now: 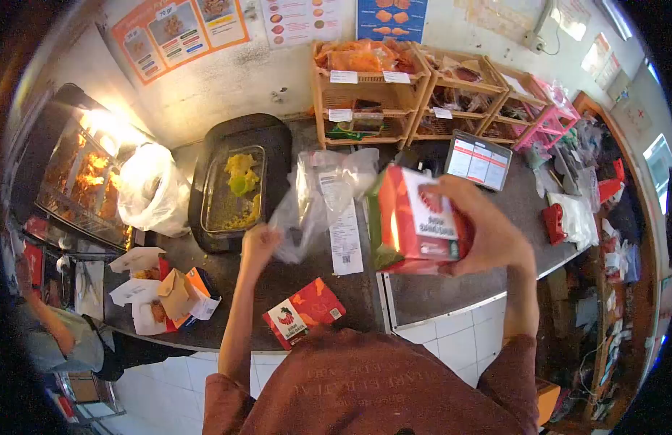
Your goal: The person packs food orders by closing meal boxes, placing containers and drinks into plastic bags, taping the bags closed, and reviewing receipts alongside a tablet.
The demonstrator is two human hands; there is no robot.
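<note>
My right hand (484, 228) is wrapped around a red takeaway box (423, 225) with a white printed panel, raised above the counter and slightly blurred. A transparent plastic bag (299, 217) lies spread on the counter, its left edge pinched in my left hand (259, 245). The box is to the right of the bag, apart from it. Partly under the bag is a long printed receipt (344, 243). Close to my body, a second red box (304, 312) rests on the counter near its front edge.
Left of the bag stands a black tray (205, 199) with yellow-green food. Open food boxes (165, 290) and a white plastic bag (151, 192) sit further left, by a lit display case (78, 174). Wooden racks (372, 94) and a tablet (478, 161) stand behind. A co-worker (68, 341) is at far left.
</note>
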